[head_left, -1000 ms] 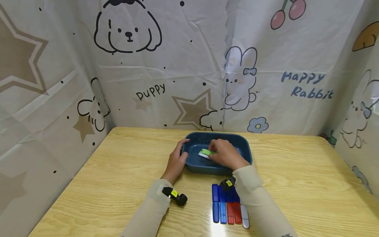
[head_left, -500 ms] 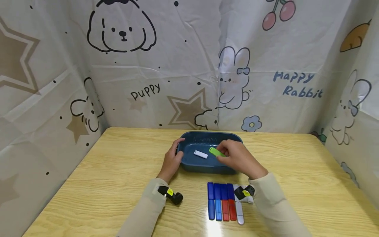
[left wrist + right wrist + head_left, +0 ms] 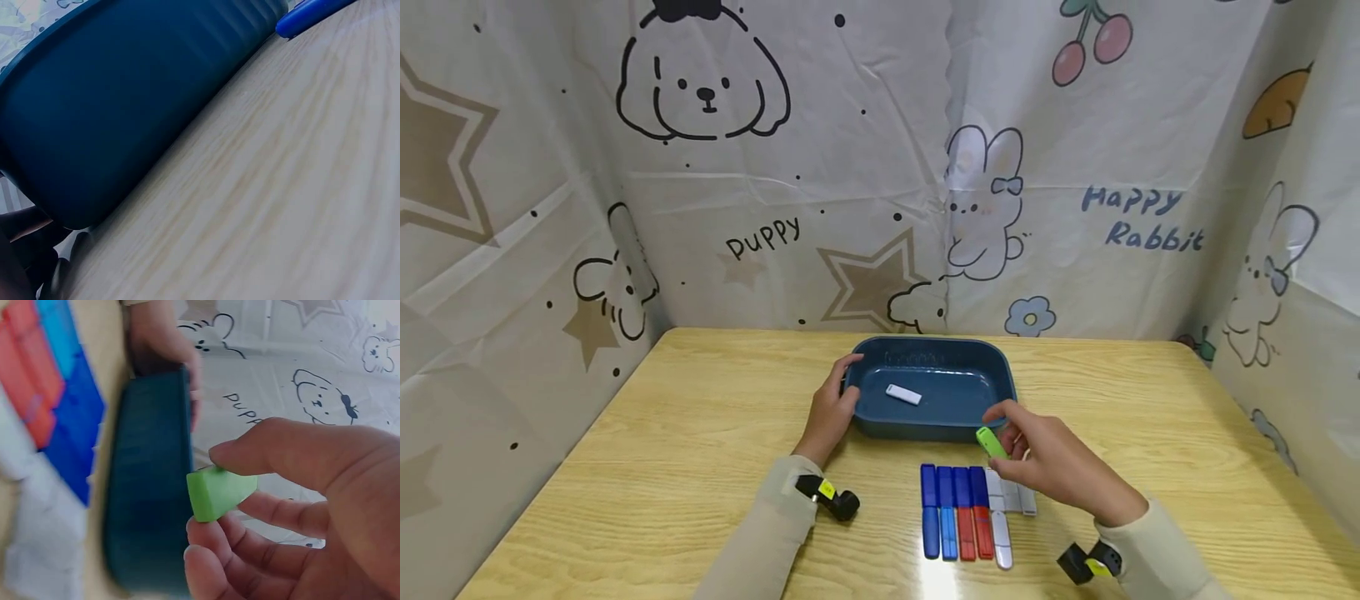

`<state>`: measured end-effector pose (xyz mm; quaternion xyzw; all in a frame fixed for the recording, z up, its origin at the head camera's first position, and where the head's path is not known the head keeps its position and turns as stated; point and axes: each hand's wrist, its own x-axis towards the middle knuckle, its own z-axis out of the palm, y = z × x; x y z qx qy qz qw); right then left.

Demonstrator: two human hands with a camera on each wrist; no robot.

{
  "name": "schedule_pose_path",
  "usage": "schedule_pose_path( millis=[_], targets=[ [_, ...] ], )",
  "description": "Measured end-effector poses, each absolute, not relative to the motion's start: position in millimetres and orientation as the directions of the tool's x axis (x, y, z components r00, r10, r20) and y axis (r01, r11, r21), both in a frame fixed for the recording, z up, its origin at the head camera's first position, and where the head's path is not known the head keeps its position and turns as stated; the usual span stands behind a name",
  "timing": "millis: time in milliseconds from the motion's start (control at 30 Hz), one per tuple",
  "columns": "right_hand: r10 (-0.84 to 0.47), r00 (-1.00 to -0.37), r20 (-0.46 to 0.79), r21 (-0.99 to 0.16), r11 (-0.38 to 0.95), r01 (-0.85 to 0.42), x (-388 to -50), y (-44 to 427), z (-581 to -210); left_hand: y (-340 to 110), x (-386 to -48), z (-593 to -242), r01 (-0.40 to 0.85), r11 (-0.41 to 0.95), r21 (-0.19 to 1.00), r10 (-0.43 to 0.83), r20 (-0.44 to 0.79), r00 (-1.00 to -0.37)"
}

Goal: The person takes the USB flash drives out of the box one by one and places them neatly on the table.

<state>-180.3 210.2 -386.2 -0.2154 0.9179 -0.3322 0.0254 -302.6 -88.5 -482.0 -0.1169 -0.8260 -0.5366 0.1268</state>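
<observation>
My left hand point(image 3: 829, 412) grips the left end of a dark blue plastic tub point(image 3: 932, 432), thumb and index finger at its rim. Inside the tub lies one white USB stick point(image 3: 903, 394). My right hand point(image 3: 1052, 458) pinches a green USB stick point(image 3: 992, 442) between thumb and fingers, just in front of the tub's right front corner. Up close in the right wrist view, the green stick point(image 3: 215, 492) shows its blunt end. Below my right hand, two rows of USB sticks lie side by side: dark blue ones point(image 3: 952, 486), red ones point(image 3: 974, 533) and white ones point(image 3: 1002, 537).
The wooden table point(image 3: 715, 450) carries the tub and the rows of sticks. A patterned cloth point(image 3: 760, 283) hangs behind it and at both sides. Each sleeve has a small black camera point(image 3: 835, 498) strapped at the wrist.
My right hand has lifted the green stick off the white one and carried it right and toward me, out of the tub. The left hand keeps its hold on the tub.
</observation>
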Motion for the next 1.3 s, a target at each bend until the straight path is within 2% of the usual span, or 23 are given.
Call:
schedule_pose_path(
  millis=[300, 667, 1000, 1300],
  targets=[
    [-0.421, -0.904, -0.073, -0.604, 0.740, -0.295, -156.8, 229.5, -399.7, -88.9, -302.7, -482.5, 0.330, 0.390, 0.860, 0.066, 0.331, -0.941],
    [-0.446, -0.873, -0.198, -0.602, 0.758, -0.251, -140.8, 224.3, -411.1, -89.2, -302.0, -481.6, 0.318, 0.390, 0.864, 0.070, 0.316, -0.946],
    [-0.454, -0.876, -0.164, -0.572, 0.767, -0.291, -134.3, 221.5, -422.6, -89.2, -301.8, -482.2, 0.322, 0.391, 0.862, 0.082, 0.316, -0.945],
    [-0.394, -0.893, -0.216, -0.569, 0.794, -0.212, -135.2, 217.3, -422.3, -89.2, -301.8, -481.3, 0.324, 0.390, 0.862, 0.081, 0.319, -0.944]
  ],
)
